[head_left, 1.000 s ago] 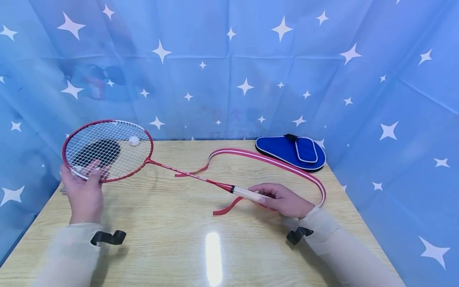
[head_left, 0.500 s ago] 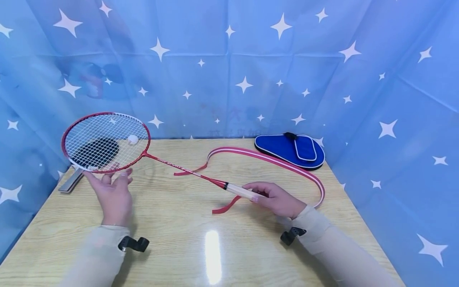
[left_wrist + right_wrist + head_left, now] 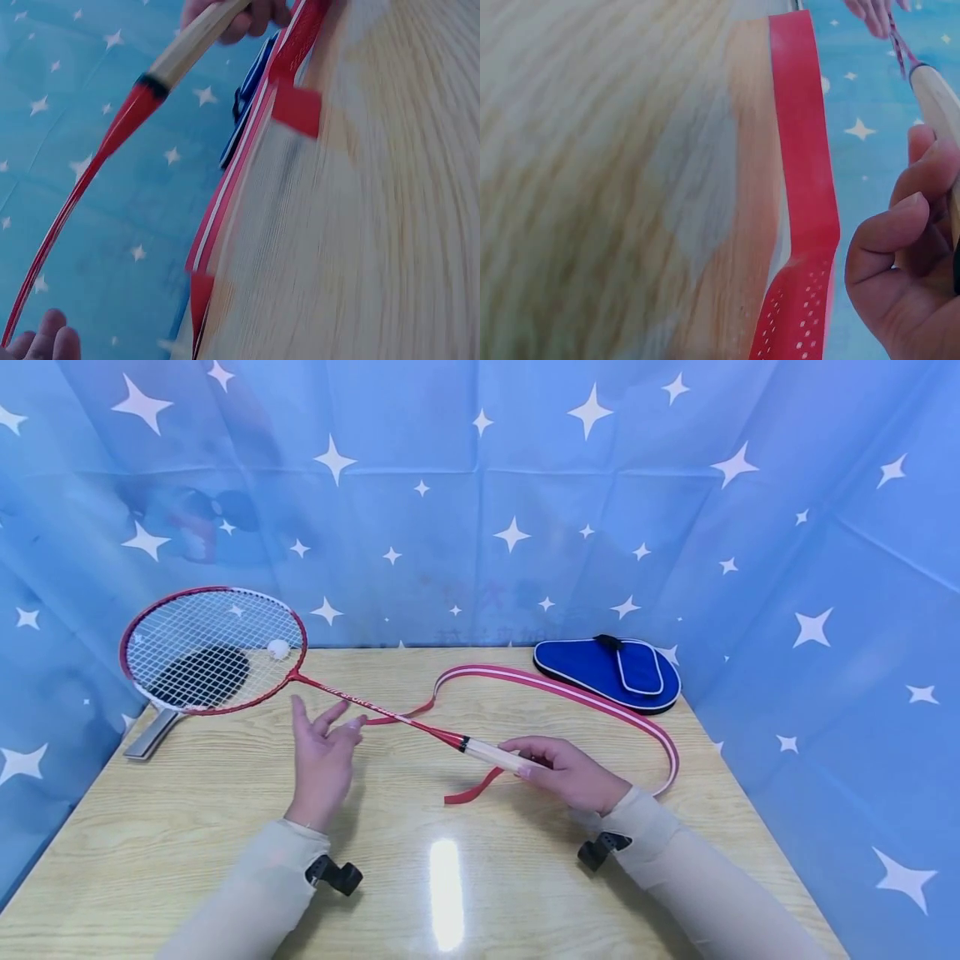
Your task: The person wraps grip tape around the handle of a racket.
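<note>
Badminton racket (image 3: 295, 675): right hand (image 3: 576, 774) grips its handle (image 3: 491, 755); left hand (image 3: 324, 762) (fingers spread) near the shaft (image 3: 390, 712).

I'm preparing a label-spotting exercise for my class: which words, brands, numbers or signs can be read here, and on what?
None can be read clearly.
Badminton racket shaft: small lettering, too small and blurred to read.
Blue curtain: marks near the bottom, too faint to read.

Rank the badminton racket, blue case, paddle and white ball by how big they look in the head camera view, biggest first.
1. Badminton racket
2. Blue case and paddle: similar in length but differently shaped, so I can't rank them
3. White ball
</note>
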A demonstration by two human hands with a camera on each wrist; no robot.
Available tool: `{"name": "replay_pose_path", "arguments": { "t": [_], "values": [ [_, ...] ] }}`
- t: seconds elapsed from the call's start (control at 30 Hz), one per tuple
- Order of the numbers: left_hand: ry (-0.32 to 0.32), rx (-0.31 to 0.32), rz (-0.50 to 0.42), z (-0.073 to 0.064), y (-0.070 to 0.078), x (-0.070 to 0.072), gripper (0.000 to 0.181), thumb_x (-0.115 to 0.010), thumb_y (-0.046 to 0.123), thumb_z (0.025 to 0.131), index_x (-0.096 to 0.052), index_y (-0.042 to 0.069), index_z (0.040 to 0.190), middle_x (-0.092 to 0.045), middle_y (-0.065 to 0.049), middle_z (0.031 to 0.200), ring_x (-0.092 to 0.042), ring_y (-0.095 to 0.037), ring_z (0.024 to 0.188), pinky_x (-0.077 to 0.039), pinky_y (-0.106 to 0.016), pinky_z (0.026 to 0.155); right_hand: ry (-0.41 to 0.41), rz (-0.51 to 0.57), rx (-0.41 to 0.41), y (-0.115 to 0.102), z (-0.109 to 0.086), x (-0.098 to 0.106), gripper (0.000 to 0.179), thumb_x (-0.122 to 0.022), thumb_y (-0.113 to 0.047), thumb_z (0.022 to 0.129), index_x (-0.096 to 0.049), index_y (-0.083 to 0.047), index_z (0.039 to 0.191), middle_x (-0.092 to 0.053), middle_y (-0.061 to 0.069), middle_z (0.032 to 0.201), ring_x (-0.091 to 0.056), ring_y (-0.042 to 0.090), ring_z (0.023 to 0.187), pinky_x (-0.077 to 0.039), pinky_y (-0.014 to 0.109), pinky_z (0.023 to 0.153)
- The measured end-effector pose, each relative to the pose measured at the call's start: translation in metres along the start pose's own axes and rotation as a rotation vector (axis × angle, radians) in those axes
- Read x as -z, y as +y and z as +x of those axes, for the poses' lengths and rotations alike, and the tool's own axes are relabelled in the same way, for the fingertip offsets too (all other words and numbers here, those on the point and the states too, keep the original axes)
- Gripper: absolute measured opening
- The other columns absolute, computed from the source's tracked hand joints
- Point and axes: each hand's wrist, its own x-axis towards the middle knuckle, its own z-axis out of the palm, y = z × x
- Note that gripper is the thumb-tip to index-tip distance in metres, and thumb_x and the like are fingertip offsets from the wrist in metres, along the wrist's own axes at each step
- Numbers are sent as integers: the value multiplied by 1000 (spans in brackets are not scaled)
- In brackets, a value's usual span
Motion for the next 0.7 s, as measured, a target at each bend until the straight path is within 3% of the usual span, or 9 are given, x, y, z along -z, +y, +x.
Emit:
{"name": "replay_pose_path", "arguments": {
  "t": [0.1, 0.27, 0.53, 0.7],
  "values": [
    [-56, 5, 1, -1, -2, -12, 99, -54, 7, 109, 24, 35, 164, -51, -10, 154, -67, -17, 122, -56, -21, 99, -10, 1, 3, -2, 1, -3, 35, -63, -23, 107, -65, -31, 142, -63, 11, 107, -56, 33, 93, -53, 33, 79],
    [-66, -21, -50, -1, -6, -24, 101, -54, 3, 107, 22, 37, 164, -57, -9, 147, -69, -14, 114, -57, -22, 98, -6, 5, 2, -4, 2, -8, 36, -62, -21, 108, -64, -31, 142, -62, 10, 105, -56, 33, 91, -52, 31, 76],
    [-35, -48, -60, -4, -11, -30, 104, -55, 3, 107, 24, 40, 163, -62, -8, 139, -72, -28, 114, -58, -31, 101, -33, -37, 18, -7, 8, -20, 38, -62, -17, 107, -62, -33, 141, -61, 7, 98, -56, 30, 87, -49, 30, 73],
    [-51, -66, -53, -6, -14, -32, 104, -55, 1, 107, 23, 42, 163, -64, -9, 138, -75, -19, 105, -59, -30, 99, -54, -45, -9, -16, 13, -26, 40, -64, -11, 104, -61, -29, 140, -62, 10, 98, -56, 28, 82, -48, 30, 68]
  ]
}}
